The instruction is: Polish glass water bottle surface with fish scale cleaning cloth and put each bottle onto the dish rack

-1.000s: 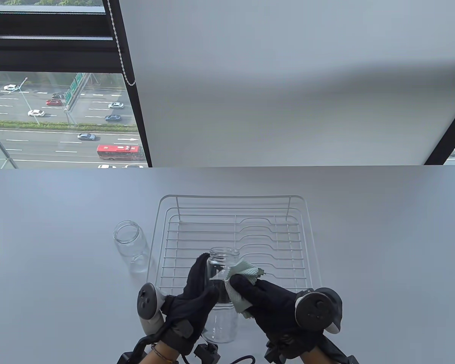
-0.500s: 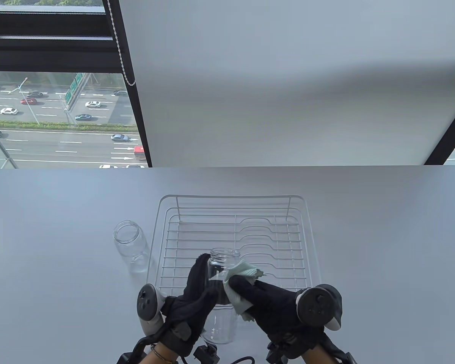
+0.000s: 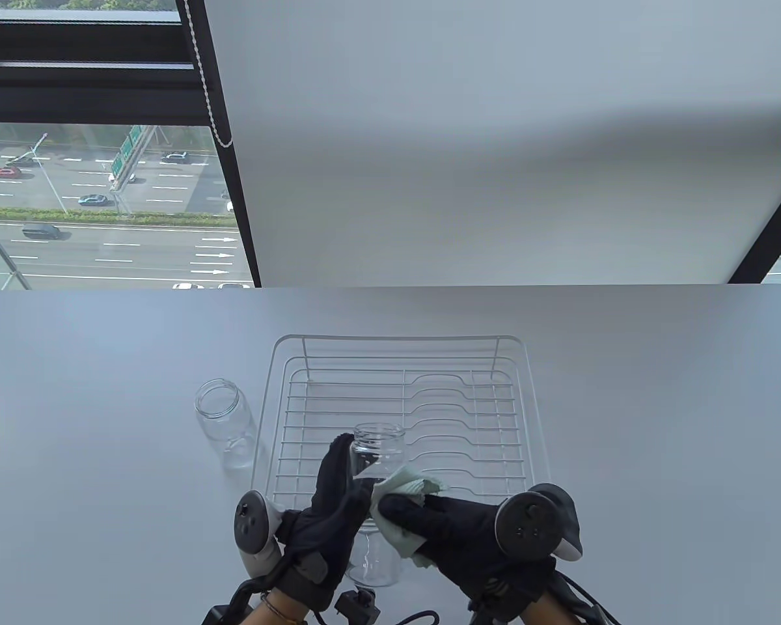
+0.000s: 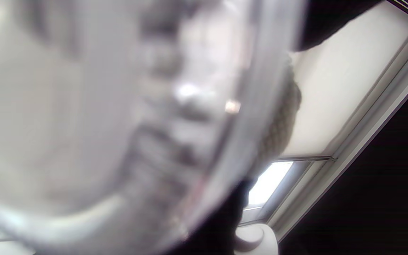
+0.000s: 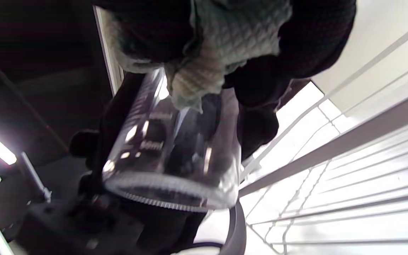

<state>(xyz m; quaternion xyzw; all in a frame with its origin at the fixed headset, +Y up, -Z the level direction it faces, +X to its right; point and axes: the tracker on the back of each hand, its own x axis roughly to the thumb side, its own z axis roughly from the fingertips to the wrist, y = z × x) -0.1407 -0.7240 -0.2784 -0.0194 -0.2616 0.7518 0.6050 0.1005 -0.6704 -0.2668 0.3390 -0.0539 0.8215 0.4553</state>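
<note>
- Two bottles in play: spare bottle (image 3: 224, 423) upright on table (image 3: 104, 403), just left of rack (image 3: 527, 390), unpolished as far as can be judged.
- Left hand (image 3: 328, 514) wrapped round held bottle (image 3: 377, 456), lifted above rack's near edge.
- Probably rigid, smooth, slippery, breakable; best gripped mid-body, never by rim.
- Right hand (image 3: 442, 527) clamped on cloth (image 3: 400, 488), pressing it to glass; soft, light, bunches easily.

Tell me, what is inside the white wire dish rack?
Nothing stands in the white wire dish rack; only bare wires show. The clear glass bottle and gloved hands cover its near edge.
</note>
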